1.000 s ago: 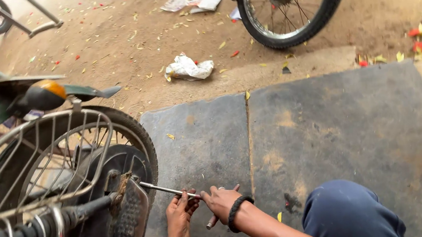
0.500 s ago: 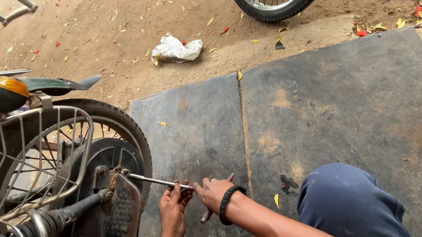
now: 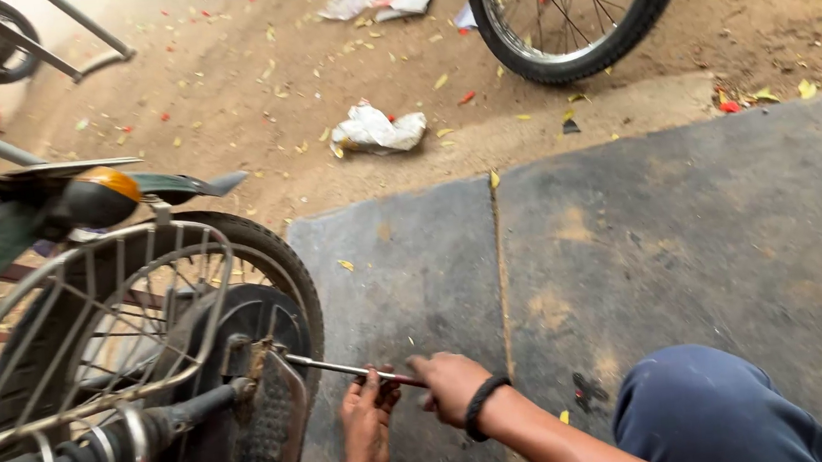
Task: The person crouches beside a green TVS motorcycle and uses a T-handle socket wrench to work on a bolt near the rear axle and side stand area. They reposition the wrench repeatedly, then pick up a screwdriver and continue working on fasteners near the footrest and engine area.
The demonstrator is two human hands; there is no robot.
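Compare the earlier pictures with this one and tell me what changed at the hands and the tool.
Little changed. Both hands keep their grip on the metal rod, whose far end stays at the motorcycle's rear wheel. Only the camera view shifts slightly between pictures. The crumpled paper and the other wheel lie as before.

The rod's (image 3: 344,368) near end is hidden inside the right hand (image 3: 451,386), and its far end disappears behind the footrest (image 3: 270,423). The left hand (image 3: 367,415) is cut off at the wrist by the bottom edge. The knee (image 3: 714,412) runs off the bottom edge too. The wheel (image 3: 575,13) at the top loses its upper half to the frame. The motorbike (image 3: 97,334) is cut by the left and bottom edges. What the rod joins there cannot be told.
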